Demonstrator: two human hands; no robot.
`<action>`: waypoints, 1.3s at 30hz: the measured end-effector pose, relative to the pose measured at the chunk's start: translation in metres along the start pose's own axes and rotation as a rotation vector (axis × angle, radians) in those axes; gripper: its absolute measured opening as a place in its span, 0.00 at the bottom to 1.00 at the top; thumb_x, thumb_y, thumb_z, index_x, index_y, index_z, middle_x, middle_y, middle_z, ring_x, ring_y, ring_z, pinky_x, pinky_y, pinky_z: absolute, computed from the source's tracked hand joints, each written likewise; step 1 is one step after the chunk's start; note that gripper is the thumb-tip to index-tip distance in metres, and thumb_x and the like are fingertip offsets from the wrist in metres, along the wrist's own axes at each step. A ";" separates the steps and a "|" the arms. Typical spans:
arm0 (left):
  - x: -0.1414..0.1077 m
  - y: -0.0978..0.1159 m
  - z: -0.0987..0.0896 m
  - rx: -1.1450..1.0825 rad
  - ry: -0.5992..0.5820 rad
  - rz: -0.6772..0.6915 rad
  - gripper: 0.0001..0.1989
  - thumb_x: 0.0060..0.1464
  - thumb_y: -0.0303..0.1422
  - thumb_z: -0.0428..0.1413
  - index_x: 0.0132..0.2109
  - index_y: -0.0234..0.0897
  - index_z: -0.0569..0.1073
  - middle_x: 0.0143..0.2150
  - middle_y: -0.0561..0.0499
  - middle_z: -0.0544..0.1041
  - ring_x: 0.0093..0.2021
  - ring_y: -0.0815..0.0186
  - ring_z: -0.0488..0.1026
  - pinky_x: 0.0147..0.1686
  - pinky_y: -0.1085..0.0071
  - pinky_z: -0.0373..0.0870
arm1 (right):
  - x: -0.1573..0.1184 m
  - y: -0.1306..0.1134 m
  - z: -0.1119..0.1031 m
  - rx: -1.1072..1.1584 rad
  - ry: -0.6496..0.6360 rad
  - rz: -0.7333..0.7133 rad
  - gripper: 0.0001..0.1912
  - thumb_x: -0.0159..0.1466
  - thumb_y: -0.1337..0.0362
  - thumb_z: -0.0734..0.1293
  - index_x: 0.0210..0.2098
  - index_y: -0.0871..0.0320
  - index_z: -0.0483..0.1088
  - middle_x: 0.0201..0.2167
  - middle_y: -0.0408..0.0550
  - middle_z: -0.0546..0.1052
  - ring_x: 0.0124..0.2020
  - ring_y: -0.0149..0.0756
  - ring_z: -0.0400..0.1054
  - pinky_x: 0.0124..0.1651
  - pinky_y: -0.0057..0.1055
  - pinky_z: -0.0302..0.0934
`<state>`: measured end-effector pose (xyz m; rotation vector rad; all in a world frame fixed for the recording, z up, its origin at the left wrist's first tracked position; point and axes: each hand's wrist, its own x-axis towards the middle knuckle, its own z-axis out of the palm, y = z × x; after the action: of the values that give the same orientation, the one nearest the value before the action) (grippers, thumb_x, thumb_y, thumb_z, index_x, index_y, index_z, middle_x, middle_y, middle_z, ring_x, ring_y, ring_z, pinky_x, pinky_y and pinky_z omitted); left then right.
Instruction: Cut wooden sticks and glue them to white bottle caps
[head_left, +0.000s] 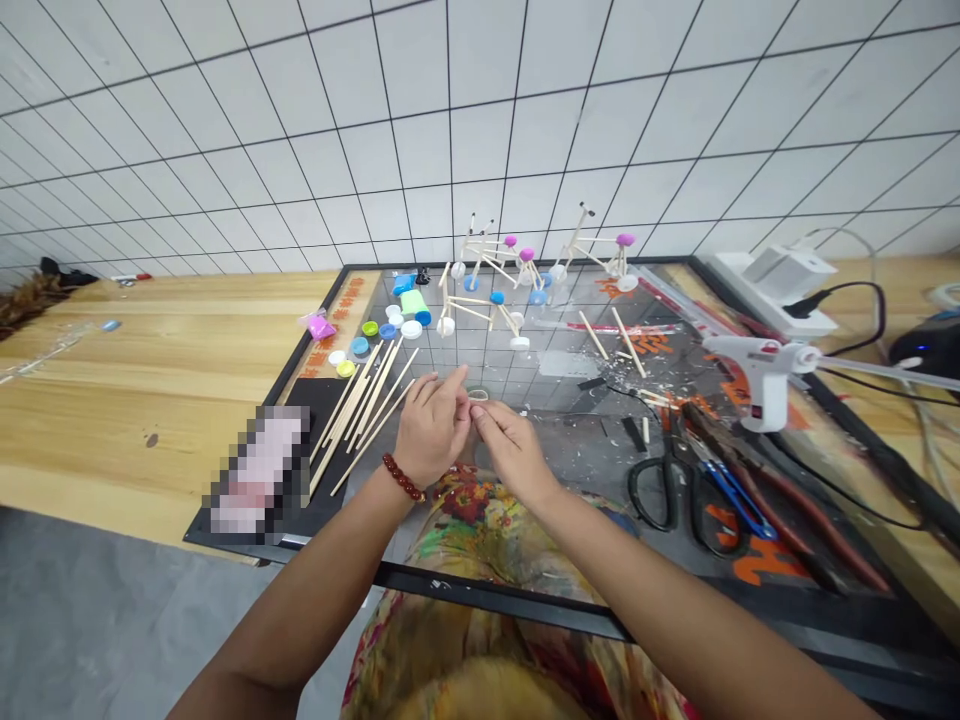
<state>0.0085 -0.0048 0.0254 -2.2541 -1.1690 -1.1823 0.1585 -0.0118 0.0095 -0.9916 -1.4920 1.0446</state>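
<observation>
My left hand (431, 428), with a red bead bracelet at the wrist, meets my right hand (516, 450) over the glass panel. Thumb and fingers of both hands come together in a pinch. A small pale bit (478, 395) shows at the fingertips, too tiny and hidden to name. Just left of my left hand lie several thin wooden sticks (358, 408). Beyond the hands stand small bicycle models of sticks; the nearest has a blue seat (497, 298) and white wheels. Two others behind it carry purple seats (625, 240).
To the right lie a white glue gun (769, 375), black-handled scissors (654, 495) and red-handled pliers (806, 500). Clay tubs and lids (411, 328) sit at the back left. A blurred-out flat object (262, 470) rests at the left edge. A tiled wall (480, 130) rises behind.
</observation>
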 end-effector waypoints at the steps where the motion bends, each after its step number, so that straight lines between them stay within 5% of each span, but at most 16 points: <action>1: 0.001 -0.004 -0.002 0.033 -0.005 -0.027 0.26 0.65 0.26 0.51 0.68 0.34 0.60 0.39 0.49 0.82 0.39 0.60 0.78 0.55 0.58 0.73 | 0.001 0.001 0.000 0.015 0.016 0.016 0.21 0.69 0.46 0.63 0.36 0.53 0.80 0.37 0.48 0.82 0.41 0.41 0.74 0.49 0.39 0.67; 6: 0.009 -0.028 -0.021 0.334 -0.199 -0.331 0.16 0.64 0.33 0.54 0.56 0.33 0.76 0.41 0.40 0.82 0.45 0.50 0.78 0.50 0.54 0.71 | 0.003 0.004 0.001 0.073 0.030 0.055 0.19 0.68 0.49 0.64 0.40 0.54 0.81 0.37 0.49 0.83 0.42 0.41 0.75 0.47 0.38 0.68; 13: 0.022 -0.027 -0.043 0.469 -0.674 -0.594 0.15 0.61 0.30 0.52 0.50 0.36 0.79 0.46 0.37 0.82 0.46 0.47 0.80 0.38 0.61 0.71 | 0.004 0.001 0.002 0.048 0.010 0.029 0.19 0.68 0.49 0.64 0.38 0.54 0.81 0.35 0.49 0.83 0.40 0.40 0.76 0.47 0.38 0.69; 18: 0.027 -0.021 -0.046 0.485 -0.747 -0.620 0.19 0.60 0.25 0.47 0.51 0.34 0.78 0.46 0.37 0.83 0.45 0.50 0.80 0.36 0.64 0.69 | 0.004 0.001 0.006 -0.003 -0.009 -0.016 0.17 0.69 0.53 0.63 0.37 0.55 0.81 0.34 0.49 0.83 0.41 0.40 0.76 0.49 0.39 0.68; 22: 0.028 -0.021 -0.044 0.514 -0.768 -0.619 0.19 0.58 0.25 0.46 0.48 0.32 0.81 0.45 0.35 0.82 0.44 0.49 0.80 0.35 0.63 0.69 | 0.002 -0.020 -0.004 -0.212 -0.121 -0.112 0.14 0.68 0.60 0.63 0.39 0.54 0.81 0.35 0.48 0.83 0.37 0.38 0.75 0.42 0.35 0.67; 25: 0.026 -0.024 -0.043 0.513 -0.762 -0.624 0.19 0.58 0.26 0.46 0.48 0.33 0.81 0.44 0.36 0.81 0.44 0.49 0.80 0.35 0.63 0.69 | -0.005 -0.043 -0.044 -0.578 -0.204 -0.291 0.13 0.69 0.62 0.63 0.40 0.54 0.81 0.35 0.49 0.82 0.34 0.38 0.73 0.39 0.35 0.64; 27: 0.023 -0.027 -0.041 0.498 -0.738 -0.610 0.18 0.58 0.26 0.47 0.48 0.35 0.81 0.44 0.37 0.81 0.43 0.50 0.80 0.33 0.64 0.67 | -0.014 -0.052 -0.087 -0.817 -0.132 -0.315 0.13 0.69 0.60 0.63 0.38 0.52 0.81 0.33 0.49 0.81 0.33 0.39 0.72 0.37 0.36 0.61; 33: 0.018 -0.026 -0.037 0.430 -0.586 -0.529 0.20 0.58 0.25 0.48 0.53 0.36 0.78 0.45 0.38 0.79 0.40 0.50 0.77 0.29 0.63 0.62 | -0.061 -0.027 -0.229 -1.169 0.273 -0.067 0.17 0.67 0.48 0.64 0.35 0.49 0.80 0.41 0.61 0.82 0.37 0.47 0.74 0.38 0.44 0.60; 36: 0.018 -0.020 -0.035 0.391 -0.550 -0.518 0.21 0.59 0.25 0.48 0.55 0.35 0.78 0.48 0.37 0.77 0.40 0.49 0.76 0.29 0.62 0.64 | -0.078 -0.008 -0.265 -1.150 0.253 0.138 0.23 0.60 0.38 0.67 0.33 0.48 0.81 0.40 0.66 0.81 0.36 0.49 0.74 0.37 0.48 0.61; 39: 0.018 -0.016 -0.033 0.347 -0.533 -0.472 0.22 0.61 0.26 0.47 0.58 0.35 0.77 0.49 0.38 0.78 0.42 0.49 0.78 0.30 0.62 0.66 | -0.082 0.001 -0.275 -1.053 0.197 0.303 0.19 0.56 0.39 0.72 0.33 0.46 0.81 0.39 0.66 0.80 0.34 0.47 0.74 0.36 0.49 0.61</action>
<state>-0.0155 -0.0061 0.0585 -2.1329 -2.0123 -0.4383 0.4423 -0.0570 0.0154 -2.0261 -1.7561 0.2578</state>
